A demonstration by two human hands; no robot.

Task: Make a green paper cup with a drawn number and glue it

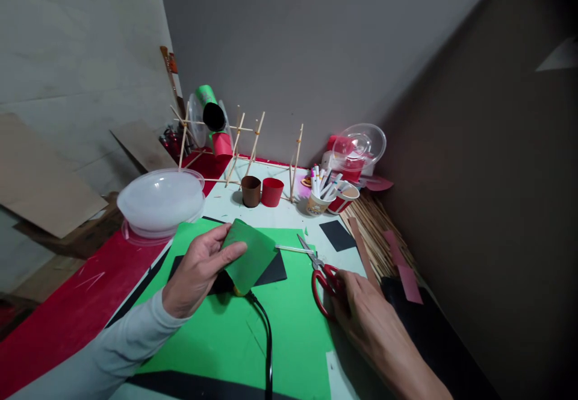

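Note:
My left hand (pixel 203 264) pinches a small green paper piece (pixel 250 252) between thumb and fingers, tilted above the table. At the right, my right hand (pixel 361 303) has its fingers at the red handles of a pair of scissors (pixel 323 273). The scissors' blades point away to the upper left, slightly apart. Behind the green piece, a clear thin stick (pixel 293 248) pokes out to the right, and a black cord (pixel 266 328) with a yellow bit at its end comes out below; what lies between them is hidden. Black paper (pixel 273 270) lies under it on a large green sheet (pixel 217 340).
A brown paper cup (pixel 251 191) and a red one (pixel 273 192) stand ahead, near a frame of thin sticks (pixel 257 141). A cup of markers (pixel 318 202) stands right of them. Plastic bowls (pixel 160 201) sit left. Bundled wooden sticks (pixel 379 231) line the right side.

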